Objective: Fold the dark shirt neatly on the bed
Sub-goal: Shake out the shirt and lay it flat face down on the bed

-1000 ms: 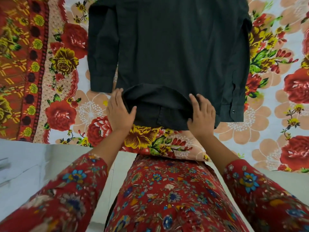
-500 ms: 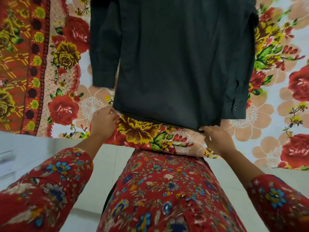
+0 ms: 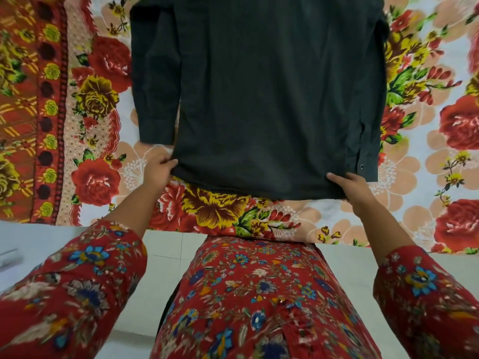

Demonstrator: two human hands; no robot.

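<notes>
Dark cloth is pinched at both hem corners: left hand (image 3: pixel 161 172) and right hand (image 3: pixel 350 188) each grip the shirt (image 3: pixel 272 99), which lies spread flat on the bed (image 3: pixel 427 182). Seemingly only smoothing is done; every fold remains.

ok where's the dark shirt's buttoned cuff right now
In the head view the buttoned cuff lies on the right, beside the hem of the dark long-sleeved shirt, just beyond the right hand.
</notes>
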